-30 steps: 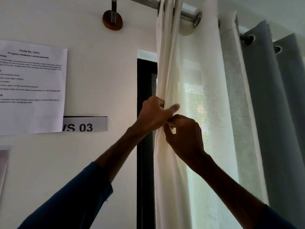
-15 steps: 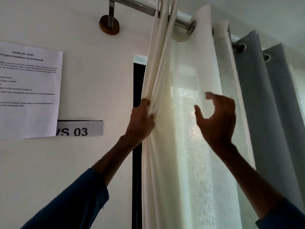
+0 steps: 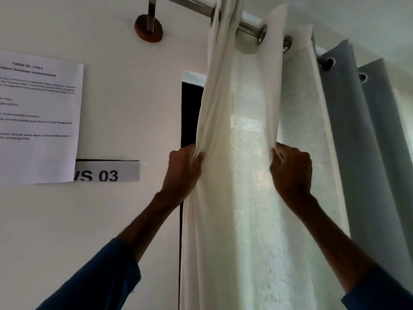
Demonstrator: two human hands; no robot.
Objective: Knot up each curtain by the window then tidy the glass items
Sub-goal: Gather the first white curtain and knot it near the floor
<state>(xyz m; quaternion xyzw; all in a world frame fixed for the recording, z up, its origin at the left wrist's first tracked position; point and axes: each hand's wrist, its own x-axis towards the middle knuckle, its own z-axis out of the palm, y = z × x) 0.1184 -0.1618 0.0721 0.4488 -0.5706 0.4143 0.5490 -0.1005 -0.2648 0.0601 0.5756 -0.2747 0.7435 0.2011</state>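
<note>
The white curtain (image 3: 241, 220) hangs from the rod (image 3: 249, 27) at the window, right of the wall and left of the grey curtain (image 3: 357, 153), which it touches along its right edge. Both hands are now on it. The left hand (image 3: 183, 171) keeps its fist closed on the bunched left edge, as it did 0.5 s ago, with folds running taut from the fist up to the rod. The right hand (image 3: 290, 171) has changed: 0.5 s ago it hovered in front of the cloth with fingers spread, holding nothing; now its fingers are curled tight round a fold further right, level with the left hand. 1 s ago the 2 hands met at the left edge; now they are well apart, and the cloth between them lies spread flat, lit from behind. A dark strip of window frame (image 3: 191, 113) shows just left of the curtain. On the wall to the left hang a printed sheet (image 3: 38, 119) and a label (image 3: 107, 173) reading "VS 03"; above them is the round rod bracket (image 3: 148, 29). Both forearms rise from blue sleeves (image 3: 96, 280).
</note>
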